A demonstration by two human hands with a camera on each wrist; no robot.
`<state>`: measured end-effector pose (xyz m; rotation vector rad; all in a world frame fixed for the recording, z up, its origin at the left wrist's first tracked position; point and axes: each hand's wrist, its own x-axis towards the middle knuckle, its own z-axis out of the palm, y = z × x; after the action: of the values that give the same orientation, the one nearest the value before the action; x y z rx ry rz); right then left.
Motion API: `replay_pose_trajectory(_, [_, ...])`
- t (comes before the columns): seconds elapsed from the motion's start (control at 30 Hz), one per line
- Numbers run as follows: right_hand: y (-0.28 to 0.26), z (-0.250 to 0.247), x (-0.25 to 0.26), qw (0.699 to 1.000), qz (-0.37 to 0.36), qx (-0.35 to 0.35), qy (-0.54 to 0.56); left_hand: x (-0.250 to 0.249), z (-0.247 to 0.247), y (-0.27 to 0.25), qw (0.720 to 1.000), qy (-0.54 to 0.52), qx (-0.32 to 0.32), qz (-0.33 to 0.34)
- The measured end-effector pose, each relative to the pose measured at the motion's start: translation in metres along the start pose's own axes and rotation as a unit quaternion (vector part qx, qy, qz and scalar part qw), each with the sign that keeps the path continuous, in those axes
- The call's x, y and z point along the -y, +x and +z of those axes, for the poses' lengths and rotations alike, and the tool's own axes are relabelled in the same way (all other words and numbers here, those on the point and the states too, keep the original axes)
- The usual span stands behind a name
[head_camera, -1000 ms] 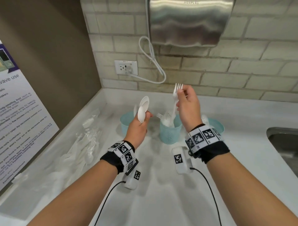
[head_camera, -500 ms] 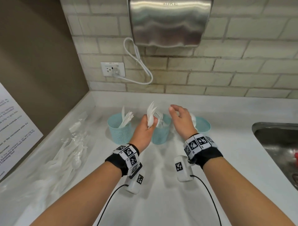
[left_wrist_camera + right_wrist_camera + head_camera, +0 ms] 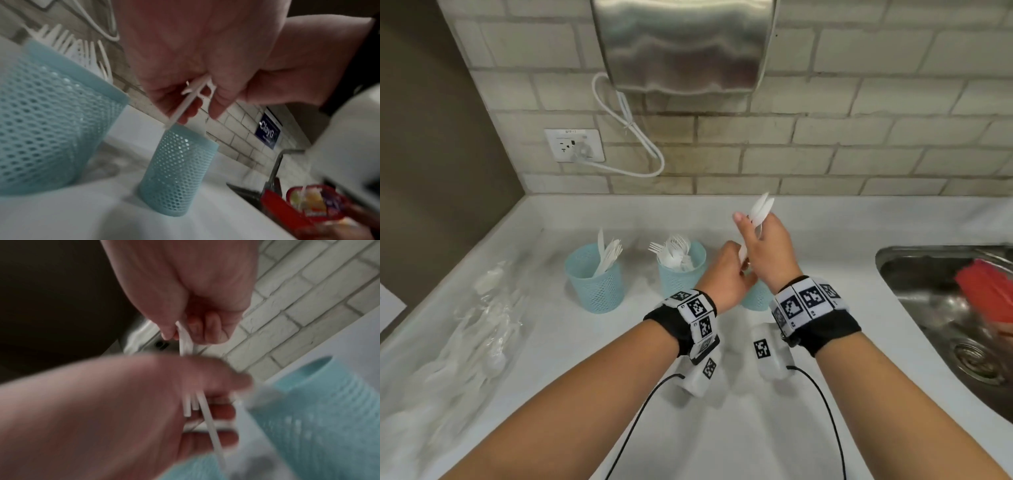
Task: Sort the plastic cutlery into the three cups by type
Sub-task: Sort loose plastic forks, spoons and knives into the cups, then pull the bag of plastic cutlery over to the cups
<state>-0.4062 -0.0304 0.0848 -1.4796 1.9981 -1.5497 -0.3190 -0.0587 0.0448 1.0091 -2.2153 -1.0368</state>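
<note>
Head view: right hand (image 3: 765, 253) pinches spoons (image 3: 762, 207) near their bowls above the right cup (image 3: 756, 298). Left wrist view: left hand (image 3: 205, 65) grips the handles (image 3: 185, 105). Light, slick, bendy, so best held mid-handle

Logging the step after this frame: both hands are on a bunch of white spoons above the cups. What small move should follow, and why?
Probably lower the spoons handle-first into the right cup and release. The right hand grips the bowl ends, the left hand holds the handles just above that cup; the left cup holds knives and the middle cup forks.
</note>
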Motion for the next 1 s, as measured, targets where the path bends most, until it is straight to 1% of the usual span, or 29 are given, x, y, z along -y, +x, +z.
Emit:
replay_pose_trajectory(0.07, [0.013, -0.021, -0.003, 0.999, -0.009, -0.048, 0.012, 0.006, 0.005, 0.005, 0.992, 0.116, 0.043, 0.010])
replay_pose_trajectory(0.1, [0.020, -0.032, -0.004, 0.997, -0.019, -0.070, 0.014, 0.011, 0.006, 0.006, 0.985, 0.161, 0.049, 0.022])
replay_pose_trajectory(0.13, [0.027, -0.040, -0.007, 0.996, -0.030, -0.086, 0.012, 0.014, 0.008, 0.005, 0.979, 0.194, 0.045, 0.036])
replay_pose_trajectory(0.2, [0.036, -0.048, -0.015, 0.994, -0.040, -0.101, 0.013, 0.020, 0.012, 0.004, 0.973, 0.220, 0.017, 0.070])
replay_pose_trajectory(0.23, [0.039, -0.049, -0.022, 0.994, -0.041, -0.105, 0.008, 0.023, 0.015, 0.004, 0.973, 0.217, -0.001, 0.080])
replay_pose_trajectory(0.3, [0.042, -0.047, -0.037, 0.995, -0.034, -0.098, -0.012, 0.025, 0.019, 0.006, 0.978, 0.189, -0.035, 0.077])
replay_pose_trajectory(0.4, [0.034, -0.037, -0.055, 0.999, 0.003, -0.042, -0.028, 0.025, 0.023, 0.008, 0.984, 0.154, -0.065, 0.061])
replay_pose_trajectory(0.47, [0.025, -0.031, -0.061, 0.998, 0.037, 0.009, -0.052, 0.025, 0.023, 0.009, 0.985, 0.152, -0.066, 0.054])
replay_pose_trajectory(0.53, [0.018, -0.028, -0.066, 0.993, 0.073, 0.040, -0.080, 0.023, 0.024, 0.009, 0.986, 0.147, -0.061, 0.043])
replay_pose_trajectory(0.6, [0.010, -0.028, -0.067, 0.988, 0.107, 0.050, -0.104, 0.020, 0.023, 0.007, 0.987, 0.146, -0.058, 0.031])
replay_pose_trajectory(0.67, [0.002, -0.029, -0.064, 0.984, 0.127, 0.045, -0.113, 0.016, 0.021, 0.005, 0.985, 0.163, -0.049, 0.022])
replay_pose_trajectory(0.73, [-0.004, -0.031, -0.058, 0.985, 0.127, 0.013, -0.112, 0.012, 0.018, 0.000, 0.982, 0.186, -0.018, 0.029])
replay_pose_trajectory(0.8, [-0.013, -0.030, -0.047, 0.988, 0.110, -0.024, -0.108, 0.010, 0.010, -0.011, 0.981, 0.191, 0.012, 0.035])
replay_pose_trajectory(0.87, [-0.025, -0.024, -0.032, 0.991, 0.077, -0.035, -0.100, 0.009, -0.004, -0.028, 0.984, 0.177, 0.007, 0.036])
replay_pose_trajectory(0.93, [-0.038, -0.012, -0.016, 0.995, 0.040, -0.011, -0.088, 0.013, -0.023, -0.048, 0.984, 0.175, -0.009, 0.026])
replay_pose_trajectory(1.0, [-0.052, 0.007, 0.001, 0.996, 0.022, 0.046, -0.067, 0.023, -0.048, -0.069, 0.982, 0.188, -0.030, 0.005])
